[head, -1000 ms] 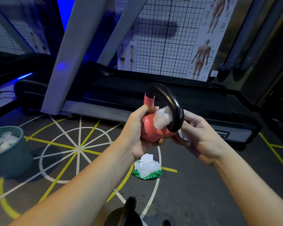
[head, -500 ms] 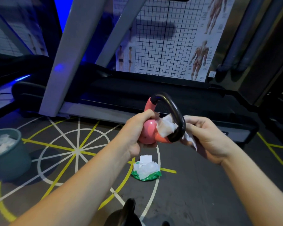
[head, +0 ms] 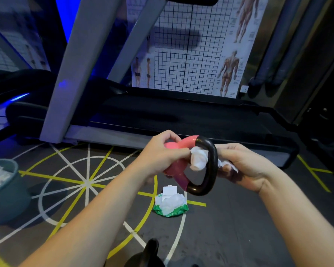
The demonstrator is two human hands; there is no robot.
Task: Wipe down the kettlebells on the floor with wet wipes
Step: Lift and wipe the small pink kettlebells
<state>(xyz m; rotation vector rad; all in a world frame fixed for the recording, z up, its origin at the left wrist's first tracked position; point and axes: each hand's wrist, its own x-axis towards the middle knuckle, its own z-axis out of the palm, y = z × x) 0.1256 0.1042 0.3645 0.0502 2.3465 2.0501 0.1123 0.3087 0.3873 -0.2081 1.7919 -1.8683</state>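
your left hand grips the body of the pink kettlebell, held in the air between both hands. your right hand clasps a white wipe threaded through the black handle. the bell lies sideways, long axis left to right, handle toward your right hand. a second ago the handle stood upright. below, the wipes pack sits on the floor. its label and the print on the wall poster are too small to read.
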